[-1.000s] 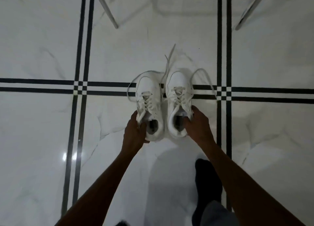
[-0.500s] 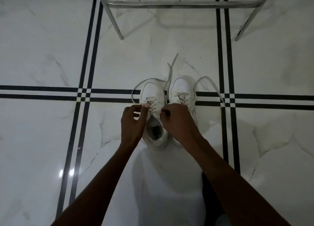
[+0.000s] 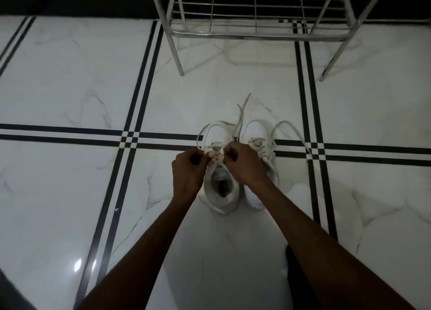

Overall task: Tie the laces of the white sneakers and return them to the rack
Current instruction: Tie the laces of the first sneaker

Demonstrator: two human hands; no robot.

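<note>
Tying the left white leather sneaker (image 3: 221,169): left hand (image 3: 187,169) and right hand (image 3: 245,164) pinched on its loose white laces (image 3: 215,157) between fingertips. Next: cross, pull snug.

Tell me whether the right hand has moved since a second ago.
Yes. The right hand left the heel of the right sneaker and crossed leftward and forward to the left sneaker, now pinching its laces near the floor's black stripes.

A home entryway: marble-tiled floor (image 3: 70,76), steel shoe rack (image 3: 256,33) against wall.
</note>
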